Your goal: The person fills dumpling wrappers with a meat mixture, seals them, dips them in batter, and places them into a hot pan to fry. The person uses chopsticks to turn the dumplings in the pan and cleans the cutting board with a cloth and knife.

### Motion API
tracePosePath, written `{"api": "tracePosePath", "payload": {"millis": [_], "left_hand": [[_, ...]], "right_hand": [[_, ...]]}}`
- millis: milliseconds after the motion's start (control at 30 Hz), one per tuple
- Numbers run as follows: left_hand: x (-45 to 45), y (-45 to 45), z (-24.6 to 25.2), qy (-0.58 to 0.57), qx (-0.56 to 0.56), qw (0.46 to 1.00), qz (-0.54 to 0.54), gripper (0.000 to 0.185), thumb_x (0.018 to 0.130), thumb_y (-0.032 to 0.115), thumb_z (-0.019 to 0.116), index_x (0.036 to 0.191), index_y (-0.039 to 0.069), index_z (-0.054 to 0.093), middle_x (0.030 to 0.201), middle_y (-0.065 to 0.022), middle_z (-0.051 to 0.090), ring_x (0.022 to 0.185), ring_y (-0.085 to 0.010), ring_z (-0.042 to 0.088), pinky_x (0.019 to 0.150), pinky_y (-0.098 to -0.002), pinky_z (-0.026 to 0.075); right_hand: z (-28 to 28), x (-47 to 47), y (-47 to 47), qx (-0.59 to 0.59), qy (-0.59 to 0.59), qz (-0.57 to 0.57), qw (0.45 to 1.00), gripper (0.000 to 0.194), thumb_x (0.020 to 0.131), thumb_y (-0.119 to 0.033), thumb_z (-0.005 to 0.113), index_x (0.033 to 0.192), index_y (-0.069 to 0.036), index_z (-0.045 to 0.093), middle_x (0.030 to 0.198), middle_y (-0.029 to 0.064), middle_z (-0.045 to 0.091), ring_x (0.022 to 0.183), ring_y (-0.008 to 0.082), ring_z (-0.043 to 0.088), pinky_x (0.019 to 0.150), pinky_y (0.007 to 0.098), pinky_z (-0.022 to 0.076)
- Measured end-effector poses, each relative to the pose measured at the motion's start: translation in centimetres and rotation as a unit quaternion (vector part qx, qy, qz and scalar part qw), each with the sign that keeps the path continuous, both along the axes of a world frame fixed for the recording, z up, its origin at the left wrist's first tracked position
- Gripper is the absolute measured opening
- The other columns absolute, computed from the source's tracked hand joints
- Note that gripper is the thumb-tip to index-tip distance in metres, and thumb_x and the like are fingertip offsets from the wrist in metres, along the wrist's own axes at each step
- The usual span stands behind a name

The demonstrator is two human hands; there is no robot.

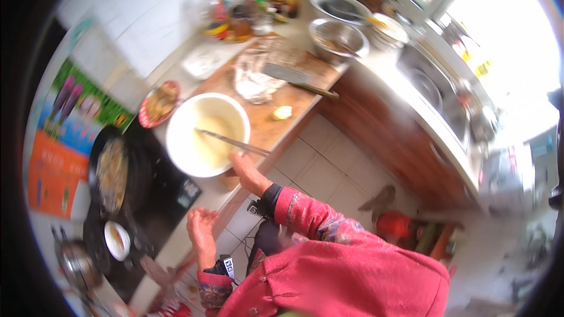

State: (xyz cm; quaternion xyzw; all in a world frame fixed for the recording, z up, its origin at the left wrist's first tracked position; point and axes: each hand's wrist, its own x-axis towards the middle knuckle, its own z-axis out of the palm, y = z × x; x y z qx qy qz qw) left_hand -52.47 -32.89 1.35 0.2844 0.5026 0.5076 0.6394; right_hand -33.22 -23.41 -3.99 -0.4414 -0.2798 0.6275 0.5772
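My right hand (249, 172) is at the near side of a white bowl (176, 141), thumb by the rim and the other fingers partly hidden against its wall. Pale yellow batter (213, 134) lies inside the bowl. Chopsticks (235, 141) rest in it, their ends jutting over the rim just above my right hand. My left hand (202, 229) hovers at the counter's front edge beside the stove, palm turned up, fingers loosely curled and holding nothing. A black frying pan (94, 158) with food frying (112, 176) sits on the black stove (163, 211).
A cleaver (286, 73) lies across a crumpled plastic bag (253, 83) on the wooden board (264, 125), handle over the edge. Nearby are a yellow piece of food (282, 112), a red-patterned dish of fried food (161, 103), a small white dish (117, 241), a metal bowl (338, 37) and bottles (242, 22).
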Motion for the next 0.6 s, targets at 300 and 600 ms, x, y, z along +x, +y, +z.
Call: {"api": "tracePosePath", "payload": {"millis": [300,600], "left_hand": [[5.8,7.8,-0.9,-0.019,0.037,0.989,-0.14,0.029,0.095,0.032,0.049,0.1,0.004,0.056,0.091,-0.0066,0.06,0.087,-0.018,0.059,0.079,-0.0329,0.049],[12.2,13.8,-2.3,-0.021,0.03,0.975,-0.22,0.022,0.097,0.023,0.049,0.106,0.005,0.056,0.091,-0.0058,0.062,0.084,-0.0167,0.061,0.078,-0.0318,0.049]], "right_hand": [[12.5,14.9,-9.4,-0.007,-0.161,-0.118,0.98,0.033,0.084,-0.018,0.049,0.109,0.002,0.059,0.093,0.0123,0.067,0.074,0.021,0.067,0.057,0.0336,0.0567],[6.8,35.7,-20.8,-0.092,-0.139,-0.466,0.869,0.029,0.086,-0.016,0.056,0.112,-0.001,0.056,0.1,0.0104,0.062,0.088,0.0229,0.06,0.073,0.0378,0.0512]]}}
